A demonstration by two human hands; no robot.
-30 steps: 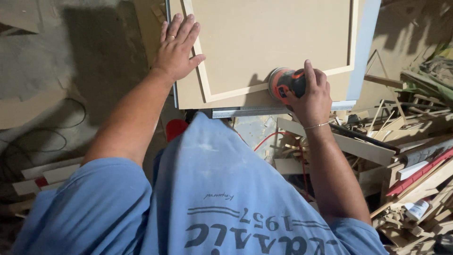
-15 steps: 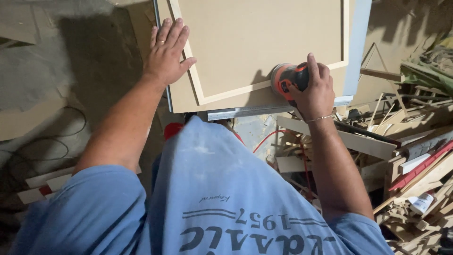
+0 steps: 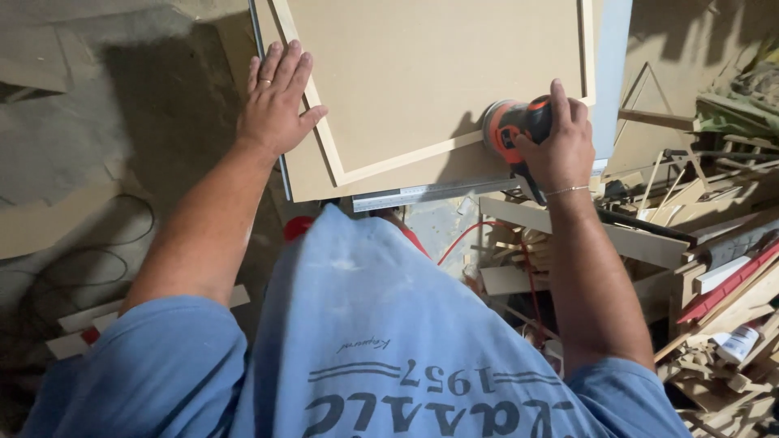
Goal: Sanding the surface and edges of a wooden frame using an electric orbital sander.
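Sander, orange-and-black, handheld (image 3: 513, 130), on tan fibreboard cabinet door with raised frame (image 3: 438, 73).
Right hand (image 3: 560, 142) clamped around sander at door's near-right frame corner; left hand (image 3: 276, 101) flat, fingers spread, on left edge. Sanded extent indiscernible; far end cropped. Scrap wood pile (image 3: 714, 243) right.

Offcuts (image 3: 714, 268), heaped right of the bench; red cable (image 3: 475, 235) below the bench's near edge; black cords (image 3: 73, 268) on the floor (image 3: 97, 122), left; wood strips (image 3: 81, 324), lower left.
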